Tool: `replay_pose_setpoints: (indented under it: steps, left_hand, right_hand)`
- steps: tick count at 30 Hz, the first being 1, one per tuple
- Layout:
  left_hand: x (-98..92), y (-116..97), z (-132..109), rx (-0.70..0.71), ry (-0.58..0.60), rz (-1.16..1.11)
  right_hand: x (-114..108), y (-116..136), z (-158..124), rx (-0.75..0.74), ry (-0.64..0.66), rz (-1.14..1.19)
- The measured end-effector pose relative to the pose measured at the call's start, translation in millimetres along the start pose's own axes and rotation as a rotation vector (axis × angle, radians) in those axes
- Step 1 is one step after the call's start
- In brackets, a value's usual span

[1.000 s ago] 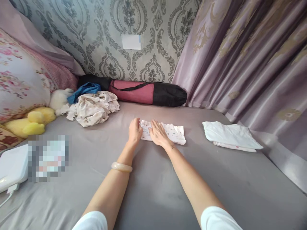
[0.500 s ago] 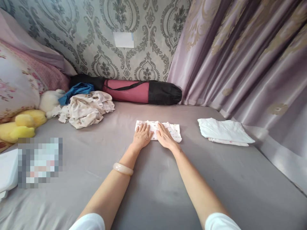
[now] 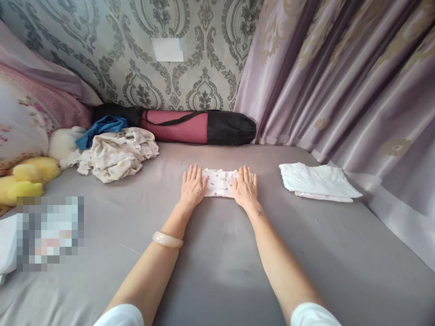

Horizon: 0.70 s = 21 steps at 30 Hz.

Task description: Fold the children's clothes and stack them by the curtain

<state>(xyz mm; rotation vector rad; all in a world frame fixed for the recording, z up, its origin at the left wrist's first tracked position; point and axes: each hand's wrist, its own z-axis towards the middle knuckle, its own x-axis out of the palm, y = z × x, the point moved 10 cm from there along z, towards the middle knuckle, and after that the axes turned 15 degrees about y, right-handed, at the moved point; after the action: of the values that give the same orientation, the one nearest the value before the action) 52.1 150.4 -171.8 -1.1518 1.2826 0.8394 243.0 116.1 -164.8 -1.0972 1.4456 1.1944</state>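
- The grey sheet spreads under everything being handled, smooth at the centre and creased at near left.
- The mauve curtain hangs in folds at far right, beside the patterned wall.
- A red and black roll bag lies along the foot of that wall.
- Both of the person's forearms reach from the near edge toward the middle, elbows apart, white sleeves showing at the bottom.
- The crumpled cream cloth lies at far left, a blue cloth against its far side.
- A folded white cloth rests at right, on a second folded piece.
- The folded printed cloth lies flat at the centre, between the hands.
- The left hand and right hand lie palm down over its left and right ends; half a second ago they were close together near its middle.
- The fingers of both hands are straight, pointing away with narrow gaps, thumbs spread inward; they press on the printed cloth, gripping nothing.
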Motion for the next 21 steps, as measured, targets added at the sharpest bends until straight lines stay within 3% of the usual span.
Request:
replay_pose_setpoints:
  steps: [4,6,9,13,17,21]
  left_hand:
    - [15.1,11.2,4.4,-0.028,0.139,-0.026]
    - [17.7,14.7,4.5,-0.041,0.168,-0.046]
    - [11.6,17.2,2.7,-0.061,0.139,-0.073]
    - [-6.7,18.2,-1.4,-0.092,0.033,-0.1]
    - [-16.0,6.5,-3.9,-0.053,0.011,-0.122]
    - [-9.5,-24.4,-6.5,0.089,0.076,-0.124]
  right_hand:
    - [19.8,-10.4,5.2,0.034,0.162,0.066]
    - [19.6,-14.1,7.7,0.028,0.178,0.132]
    - [-0.6,-29.5,12.3,0.034,0.075,0.302]
    - [-21.1,-85.0,14.3,0.238,-0.052,0.614]
    - [-3.2,-121.1,12.7,0.4,0.075,0.795]
    - [14.0,-123.1,10.7,0.431,0.174,0.796]
